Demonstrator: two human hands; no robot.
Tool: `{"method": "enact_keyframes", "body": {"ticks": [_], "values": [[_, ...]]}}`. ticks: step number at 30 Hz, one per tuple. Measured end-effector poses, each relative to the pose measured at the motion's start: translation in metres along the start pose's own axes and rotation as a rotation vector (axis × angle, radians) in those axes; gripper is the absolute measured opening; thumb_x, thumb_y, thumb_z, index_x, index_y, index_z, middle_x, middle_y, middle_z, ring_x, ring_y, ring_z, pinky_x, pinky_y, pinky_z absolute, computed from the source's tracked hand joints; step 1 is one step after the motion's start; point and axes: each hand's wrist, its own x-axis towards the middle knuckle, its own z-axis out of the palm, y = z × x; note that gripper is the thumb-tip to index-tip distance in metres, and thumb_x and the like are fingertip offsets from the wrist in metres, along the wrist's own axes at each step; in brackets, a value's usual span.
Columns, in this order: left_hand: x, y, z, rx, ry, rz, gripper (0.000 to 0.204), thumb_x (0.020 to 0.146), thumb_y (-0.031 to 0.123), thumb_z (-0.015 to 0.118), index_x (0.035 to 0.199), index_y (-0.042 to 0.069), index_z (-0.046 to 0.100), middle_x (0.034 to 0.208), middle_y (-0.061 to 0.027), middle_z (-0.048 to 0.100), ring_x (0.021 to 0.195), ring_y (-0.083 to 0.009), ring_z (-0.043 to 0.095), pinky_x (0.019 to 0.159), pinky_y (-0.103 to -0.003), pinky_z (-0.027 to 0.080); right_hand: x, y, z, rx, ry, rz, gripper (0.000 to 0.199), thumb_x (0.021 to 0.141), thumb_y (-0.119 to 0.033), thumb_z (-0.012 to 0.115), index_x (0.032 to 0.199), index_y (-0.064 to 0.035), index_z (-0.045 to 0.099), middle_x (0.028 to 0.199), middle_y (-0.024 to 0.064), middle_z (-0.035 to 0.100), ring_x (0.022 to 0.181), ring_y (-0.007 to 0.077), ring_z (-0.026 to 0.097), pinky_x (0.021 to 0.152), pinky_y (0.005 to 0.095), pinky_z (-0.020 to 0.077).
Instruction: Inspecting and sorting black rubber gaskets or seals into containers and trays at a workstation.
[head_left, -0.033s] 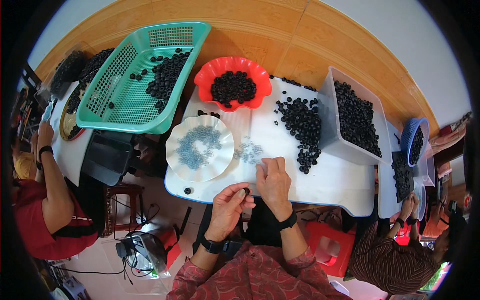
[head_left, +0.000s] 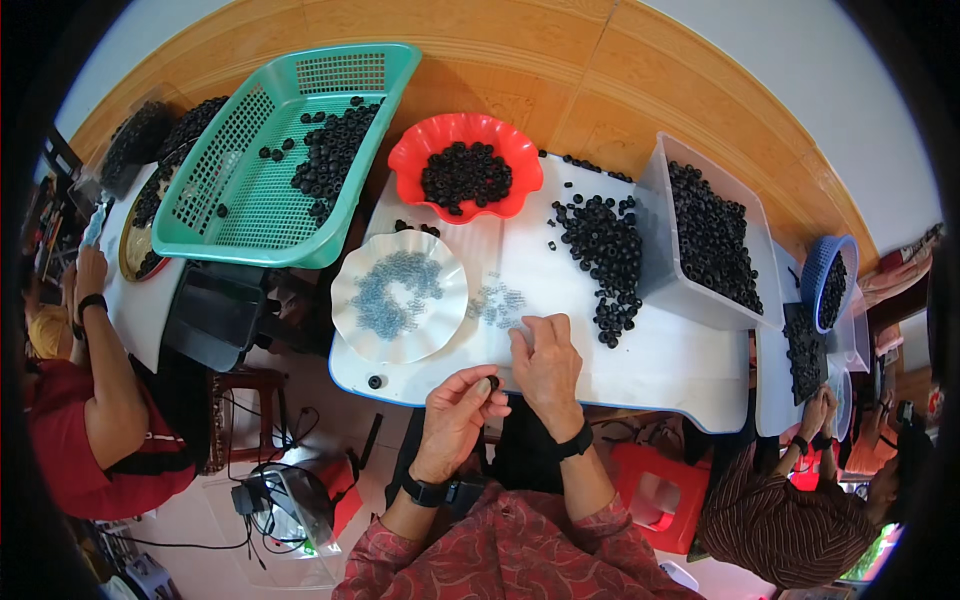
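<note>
Between the thumb and fingers of my left hand (head_left: pixel 457 418) is a small black ring-shaped plastic part (head_left: pixel 492 382), at the table's front edge. My right hand (head_left: pixel 550 370) rests over the white tabletop, thumb and forefinger drawn together beside a loose scatter of tiny grey-blue pieces (head_left: pixel 498 301). Whether its fingertips pinch one of these is too small to tell. More tiny pieces (head_left: pixel 385 320) lie in a white wavy-rimmed plate (head_left: pixel 345 310) to the left. One black part (head_left: pixel 375 382) stands alone near the front left edge.
Black parts fill a red wavy bowl (head_left: pixel 535 170), a grey plastic bin (head_left: pixel 655 255) and part of a green basket (head_left: pixel 250 225). A loose heap (head_left: pixel 605 250) lies beside the bin. People work at the left (head_left: pixel 110 420) and right (head_left: pixel 785 510). A red stool (head_left: pixel 670 485) stands below.
</note>
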Motion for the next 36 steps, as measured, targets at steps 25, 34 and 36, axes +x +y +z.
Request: {"method": "enact_keyframes", "body": {"ticks": [25,34,36], "values": [[0.001,0.0,0.002,0.01,0.014,-0.01,0.026,0.096,0.007,0.053,0.119,-0.004,0.057,0.104,-0.0142,0.063,0.083,-0.0161,0.063,0.075,-0.03,0.057,-0.001,0.005,-0.002,-0.043,-0.03,-0.122,0.011,0.081,-0.006,0.065,0.091,-0.0052,0.061,0.09,0.0117,0.053,0.069,0.031,0.06,0.058,0.0401,0.0502],[0.002,0.001,0.002,-0.008,-0.01,-0.007,0.025,0.097,0.007,0.053,0.119,-0.005,0.057,0.104,-0.012,0.063,0.086,-0.0165,0.065,0.077,-0.032,0.058,-0.004,0.014,0.0,0.044,0.044,-0.044,0.008,0.082,-0.003,0.064,0.087,-0.0027,0.058,0.087,0.0136,0.056,0.069,0.0315,0.061,0.058,0.0397,0.0503],[0.003,0.001,0.0,-0.005,-0.009,-0.004,0.025,0.097,0.007,0.053,0.119,-0.005,0.057,0.104,-0.0121,0.063,0.086,-0.0165,0.064,0.077,-0.032,0.058,-0.004,0.016,-0.002,0.133,0.069,-0.035,0.007,0.082,-0.001,0.064,0.086,-0.0023,0.058,0.085,0.0141,0.058,0.068,0.0309,0.062,0.057,0.0383,0.0504]]}}
